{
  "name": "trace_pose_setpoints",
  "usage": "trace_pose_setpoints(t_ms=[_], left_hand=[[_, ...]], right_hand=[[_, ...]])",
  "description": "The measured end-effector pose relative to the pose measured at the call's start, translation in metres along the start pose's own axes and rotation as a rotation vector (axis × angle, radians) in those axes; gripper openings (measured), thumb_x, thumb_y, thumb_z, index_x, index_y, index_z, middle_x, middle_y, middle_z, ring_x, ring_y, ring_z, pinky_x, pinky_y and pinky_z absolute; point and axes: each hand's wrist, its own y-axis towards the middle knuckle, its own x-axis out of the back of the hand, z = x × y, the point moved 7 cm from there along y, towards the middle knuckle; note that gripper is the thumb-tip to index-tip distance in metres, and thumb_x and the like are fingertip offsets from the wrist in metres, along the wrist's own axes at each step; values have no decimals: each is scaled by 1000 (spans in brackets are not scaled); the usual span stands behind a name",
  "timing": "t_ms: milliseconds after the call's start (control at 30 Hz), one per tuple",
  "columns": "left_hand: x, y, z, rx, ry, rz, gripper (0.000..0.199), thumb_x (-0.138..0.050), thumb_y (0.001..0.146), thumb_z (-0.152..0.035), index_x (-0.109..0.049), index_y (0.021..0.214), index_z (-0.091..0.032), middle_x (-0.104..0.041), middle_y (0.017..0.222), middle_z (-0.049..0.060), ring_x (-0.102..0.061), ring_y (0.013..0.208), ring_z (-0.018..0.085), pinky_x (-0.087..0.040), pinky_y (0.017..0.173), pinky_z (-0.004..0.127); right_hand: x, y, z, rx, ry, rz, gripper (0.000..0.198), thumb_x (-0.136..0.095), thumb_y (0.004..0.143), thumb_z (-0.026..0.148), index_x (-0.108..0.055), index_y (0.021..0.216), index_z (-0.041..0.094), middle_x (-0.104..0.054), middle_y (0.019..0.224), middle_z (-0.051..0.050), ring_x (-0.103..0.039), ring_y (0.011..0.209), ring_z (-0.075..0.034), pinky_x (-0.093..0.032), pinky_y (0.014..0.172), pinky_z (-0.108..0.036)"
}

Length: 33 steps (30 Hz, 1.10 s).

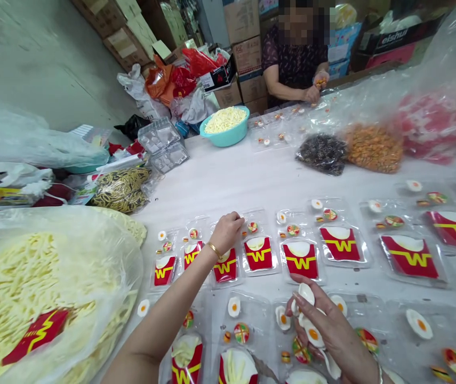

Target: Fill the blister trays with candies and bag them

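My left hand (226, 233), fingers pinched, is over the upper left of a clear blister tray (274, 262). A white edge at its fingertips looks like a toy fried egg (242, 219), mostly hidden. My right hand (332, 333) is curled around several white toy fried eggs (313, 335) at the lower right. Rows of clear trays lie around both hands. Many hold a red fries box (257, 258) with a yellow W, a small toy burger (226, 336), a round toy pizza (241, 333) and an egg (234, 306).
A large bag of toy fries (23, 266) stands at left, a red box piece on it. Beyond are a turquoise basin of fries (228, 137), bags of dark (321, 154) and orange pieces (374, 149), and a co-worker (292, 69) handling orange pieces. Cartons (247, 56) are stacked behind.
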Motion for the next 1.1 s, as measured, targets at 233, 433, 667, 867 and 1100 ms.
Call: trace_pose_setpoints(t_ms=[233,433,667,867,1100], left_hand=[[2,26,19,111,-230,-50,17,-50,85,-24,-64,92,-19,-62,91,5,-57,80,15,-45,76,27],[-5,34,11,138,-105,-17,12,-50,83,-23,-61,87,-19,-62,84,4,-56,78,17,-41,71,29],[2,37,-8,17,78,94,23,-43,87,-21,-64,79,-16,-59,99,10,-57,92,22,-39,80,38],[39,-7,-59,18,-461,61,23,-52,87,-36,-59,98,-17,-60,101,6,-57,86,16,-44,79,31],[36,-66,-88,30,-962,140,20,-56,86,-36,-62,83,-17,-62,79,1,-55,71,11,-44,67,23]], right_hand=[[-4,4,8,21,-56,-2,56,-64,76,54,-46,122,29,-56,70,3,-43,43,-8,-30,35,-18],[-9,12,20,60,-86,-18,51,-64,76,53,-50,117,27,-58,74,3,-41,41,-6,-29,35,-18],[-7,16,17,38,-77,4,53,-65,77,50,-49,122,27,-59,79,1,-46,48,-7,-30,36,-17],[-7,13,23,82,-147,-54,84,-70,73,46,-26,143,28,-61,76,0,-47,47,-9,-34,39,-20],[-30,15,10,-22,-91,21,62,-72,71,44,-47,124,23,-59,67,2,-40,40,-7,-24,36,-18]])
